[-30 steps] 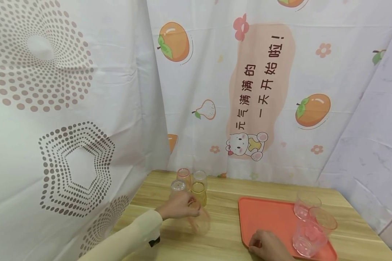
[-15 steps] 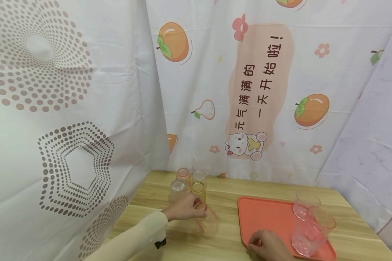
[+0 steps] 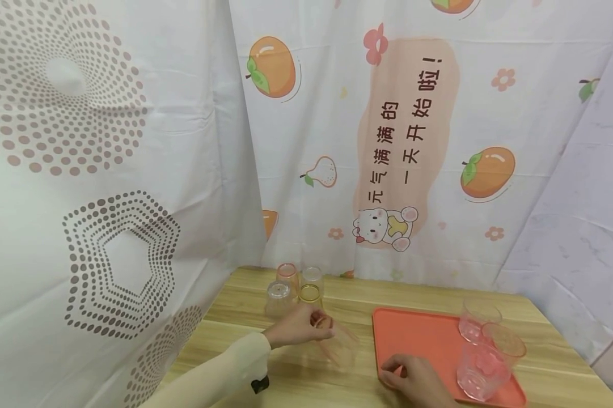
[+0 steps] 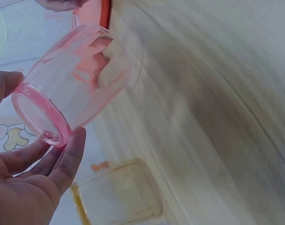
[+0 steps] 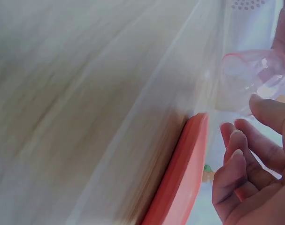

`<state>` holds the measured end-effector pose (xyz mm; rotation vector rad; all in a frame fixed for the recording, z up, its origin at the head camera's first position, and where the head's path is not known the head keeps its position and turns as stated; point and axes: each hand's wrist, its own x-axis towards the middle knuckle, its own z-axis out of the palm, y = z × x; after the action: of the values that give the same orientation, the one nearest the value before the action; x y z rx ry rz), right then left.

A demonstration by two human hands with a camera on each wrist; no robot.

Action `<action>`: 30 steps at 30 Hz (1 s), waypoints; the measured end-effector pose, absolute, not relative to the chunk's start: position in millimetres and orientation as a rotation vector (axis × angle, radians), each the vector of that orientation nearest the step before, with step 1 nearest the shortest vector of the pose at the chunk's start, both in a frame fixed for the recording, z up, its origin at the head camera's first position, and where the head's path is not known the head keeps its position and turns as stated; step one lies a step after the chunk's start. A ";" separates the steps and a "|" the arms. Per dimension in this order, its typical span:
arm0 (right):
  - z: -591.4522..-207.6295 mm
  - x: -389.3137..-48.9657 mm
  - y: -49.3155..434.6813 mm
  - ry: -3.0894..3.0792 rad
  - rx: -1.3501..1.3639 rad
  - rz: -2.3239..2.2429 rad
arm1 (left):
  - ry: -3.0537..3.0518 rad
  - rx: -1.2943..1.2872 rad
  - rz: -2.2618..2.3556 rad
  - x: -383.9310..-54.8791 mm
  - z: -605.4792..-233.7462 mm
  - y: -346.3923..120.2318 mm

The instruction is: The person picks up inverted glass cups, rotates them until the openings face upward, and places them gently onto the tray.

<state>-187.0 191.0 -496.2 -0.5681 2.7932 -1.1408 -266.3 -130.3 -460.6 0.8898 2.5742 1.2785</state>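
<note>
My left hand [image 3: 297, 326] pinches a clear pink cup [image 4: 81, 75] by its base, thumb on one side and fingers on the other. The cup is tilted above the table, its mouth turned away from that palm. My right hand [image 3: 415, 378] holds nothing; its fingers hang loosely curled by the left edge of the red tray [image 3: 423, 328]. In the right wrist view the pink cup [image 5: 250, 75] appears beyond the right fingertips, apart from them. Just behind the left hand stands a yellow cup [image 3: 310, 296], partly hidden by it.
Beside the yellow cup stand a pink-rimmed cup [image 3: 287, 274], a clear cup [image 3: 313, 276] and another clear cup [image 3: 278, 291]. Several transparent pinkish cups [image 3: 482, 374] crowd the tray's right side. Printed curtains [image 3: 306, 226] hang behind the wooden table [image 3: 286, 385].
My left hand has moved right with the pink cup, away from the group of cups toward the tray. The right hand has shifted slightly left.
</note>
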 end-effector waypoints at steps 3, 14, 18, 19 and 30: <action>-492.2 -182.6 181.6 2.828 -0.544 -1.181 | 2.553 0.877 1.310 -264.6 -462.4 -126.9; -486.6 -177.3 162.9 2.780 -0.521 -1.383 | 2.532 0.801 1.379 -262.2 -469.0 -116.5; -487.1 -177.6 162.1 2.716 -0.514 -1.439 | 2.506 0.750 1.415 -260.4 -469.7 -113.7; -487.3 -177.8 161.8 2.712 -0.508 -1.442 | 2.504 0.741 1.418 -260.0 -469.6 -113.0; -488.3 -180.2 162.8 2.739 -0.337 -1.493 | 2.441 0.651 1.483 -256.7 -470.0 -108.2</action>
<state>-180.2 162.8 -488.3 -0.3372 2.7393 -1.4928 -256.7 -108.2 -470.0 0.6509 2.4405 1.4829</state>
